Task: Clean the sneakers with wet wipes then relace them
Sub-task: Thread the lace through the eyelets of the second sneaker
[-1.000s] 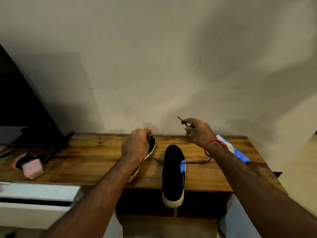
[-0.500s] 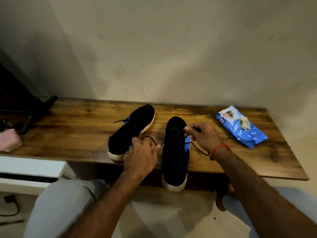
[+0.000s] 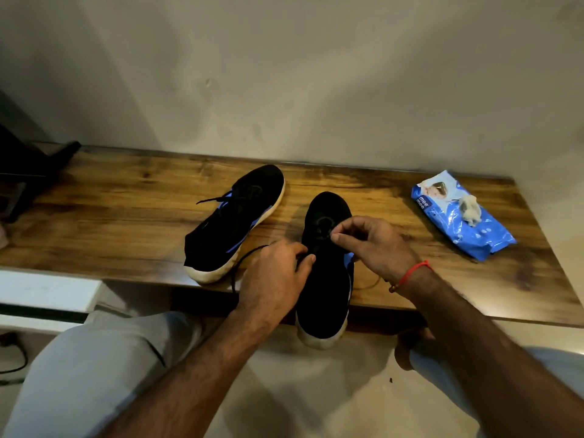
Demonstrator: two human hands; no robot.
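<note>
Dark stand sits at the far left of the wooden table. Next is the left sneaker, black with a white sole, lying angled. Left hand has fingers curled, pinching the black lace that loops off the table edge. Right sneaker has its heel hanging over the edge. Right hand pinches lace at its eyelets. Blue wipes pack sits far right.
</note>
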